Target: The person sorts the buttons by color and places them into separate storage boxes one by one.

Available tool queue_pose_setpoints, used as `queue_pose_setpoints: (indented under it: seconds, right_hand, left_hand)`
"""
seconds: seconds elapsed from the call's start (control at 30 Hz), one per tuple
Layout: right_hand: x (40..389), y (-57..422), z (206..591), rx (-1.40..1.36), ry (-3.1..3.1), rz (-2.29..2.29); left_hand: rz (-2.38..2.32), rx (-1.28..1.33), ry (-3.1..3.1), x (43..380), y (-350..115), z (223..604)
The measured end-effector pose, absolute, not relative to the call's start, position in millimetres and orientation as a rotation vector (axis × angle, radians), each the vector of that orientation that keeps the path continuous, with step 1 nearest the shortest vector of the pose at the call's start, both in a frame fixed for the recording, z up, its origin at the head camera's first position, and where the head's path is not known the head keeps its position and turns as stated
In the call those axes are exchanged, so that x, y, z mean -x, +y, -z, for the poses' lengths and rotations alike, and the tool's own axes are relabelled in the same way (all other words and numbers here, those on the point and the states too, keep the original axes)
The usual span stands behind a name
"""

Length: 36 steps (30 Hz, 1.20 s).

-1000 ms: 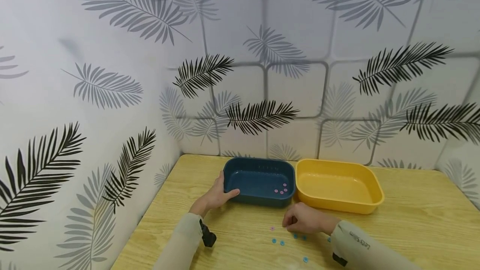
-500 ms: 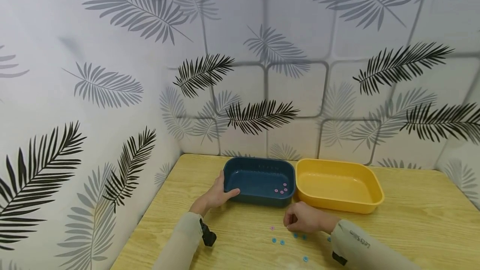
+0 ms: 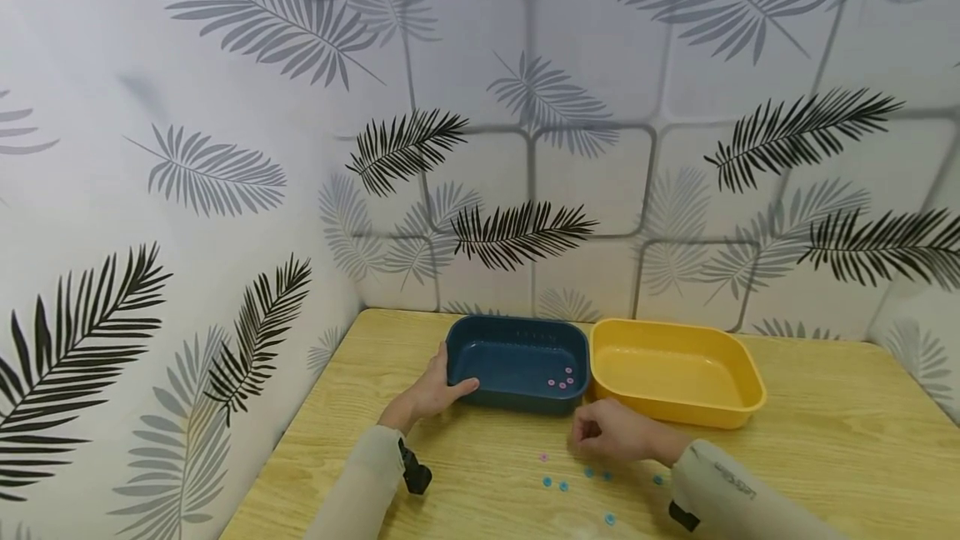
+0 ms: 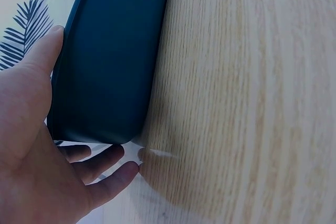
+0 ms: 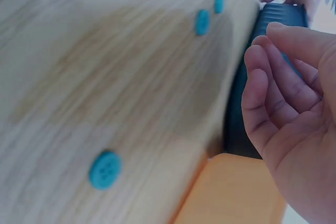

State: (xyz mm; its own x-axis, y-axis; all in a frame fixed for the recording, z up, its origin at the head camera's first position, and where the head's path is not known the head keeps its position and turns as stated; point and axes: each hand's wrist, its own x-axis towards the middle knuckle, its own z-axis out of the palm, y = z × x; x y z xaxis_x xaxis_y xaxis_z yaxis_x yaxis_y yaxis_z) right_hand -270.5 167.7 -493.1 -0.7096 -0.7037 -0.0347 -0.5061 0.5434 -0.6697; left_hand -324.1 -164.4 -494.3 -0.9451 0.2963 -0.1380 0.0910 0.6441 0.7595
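Observation:
My left hand (image 3: 430, 392) holds the left end of a dark blue plastic tub (image 3: 517, 400), its thumb over the front rim. In the left wrist view, the fingers lie against the tub's end wall. Several pink buttons (image 3: 562, 385) sit inside this tub, towards its right end. My right hand (image 3: 611, 430) is over the table just in front of a yellow tub (image 3: 678, 413). Its fingers are curled in, thumb tip close to the index fingertip, and no object shows between them. Nearby lie a pink button (image 3: 543, 457) and several light-blue buttons (image 3: 563, 487).
The two tubs stand side by side against the patterned wall (image 3: 585, 190), on a wood-grain table (image 3: 840, 415). One light-blue button (image 3: 658, 480) lies beside the right sleeve, another (image 3: 610, 519) nearer the front. Each wrist wears a black camera (image 3: 416, 473).
My right hand has shifted slightly to the right, away from the loose pink button. The left hand stays on the blue tub, and the buttons lie as before.

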Motion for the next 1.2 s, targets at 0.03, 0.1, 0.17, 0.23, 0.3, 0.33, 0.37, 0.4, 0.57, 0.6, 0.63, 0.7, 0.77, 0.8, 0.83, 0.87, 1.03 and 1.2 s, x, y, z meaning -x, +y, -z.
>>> queue_pose_setpoints:
  seconds: [0.03,0.1,0.17,0.23,0.3,0.33,0.37,0.4,0.57,0.6,0.63,0.7,0.77,0.8,0.83,0.87,1.03,1.2]
  right_hand:
    - [269.7,167.2,491.2,1.004,2.491,0.939]
    - [267.4,166.1,487.2,1.010,2.503,0.952]
    - [265.0,164.7,482.5,1.021,2.506,0.971]
    - [262.4,163.3,477.2,1.037,2.500,0.997]
    - [259.7,162.3,471.5,1.052,2.487,1.024]
    - [258.7,161.9,469.0,1.059,2.481,1.035]
    - [257.7,161.7,466.5,1.067,2.477,1.049]
    - [257.0,161.5,464.5,1.070,2.476,1.059]
    - [256.4,161.5,457.0,1.055,2.476,1.124]
    - [256.8,161.6,456.1,1.049,2.474,1.142]
    - [257.4,161.7,454.9,1.040,2.468,1.163]
    - [259.1,162.2,453.1,1.023,2.470,1.197]
    - [261.2,162.7,451.1,1.003,2.472,1.233]
    - [262.5,163.1,450.5,0.989,2.476,1.249]
    - [263.8,163.4,449.7,0.971,2.481,1.264]
    - [265.4,164.1,449.5,0.963,2.487,1.281]
    - [272.9,166.0,449.7,0.877,2.495,1.374]
    - [275.7,164.6,445.7,0.788,2.533,1.414]
  left_hand:
    - [-1.189,-0.314,2.615,324.1,-164.5,494.3]
    - [-1.188,-0.314,2.614,323.8,-164.7,494.2]
    - [-1.184,-0.315,2.617,323.2,-164.7,494.0]
    - [-1.181,-0.311,2.619,322.5,-164.8,493.9]
    - [-1.177,-0.302,2.621,322.2,-165.0,494.6]
    - [-1.179,-0.300,2.621,322.0,-165.0,495.0]
    - [-1.180,-0.297,2.621,322.0,-164.9,495.5]
    - [-1.184,-0.292,2.618,321.9,-164.9,495.8]
    - [-1.200,-0.285,2.608,321.6,-164.3,496.0]
    - [-1.202,-0.283,2.607,321.6,-164.3,495.9]
    - [-1.200,-0.282,2.608,321.7,-164.3,496.0]
    - [-1.196,-0.281,2.610,321.8,-164.5,496.1]
    - [-1.193,-0.280,2.612,322.0,-164.5,496.2]
    - [-1.197,-0.283,2.612,322.1,-164.6,496.2]
    - [-1.196,-0.286,2.612,322.0,-164.6,496.2]
    - [-1.197,-0.289,2.612,321.8,-164.4,496.2]
    - [-1.198,-0.286,2.608,320.4,-163.7,495.8]
    - [-1.201,-0.278,2.604,320.9,-163.7,495.1]
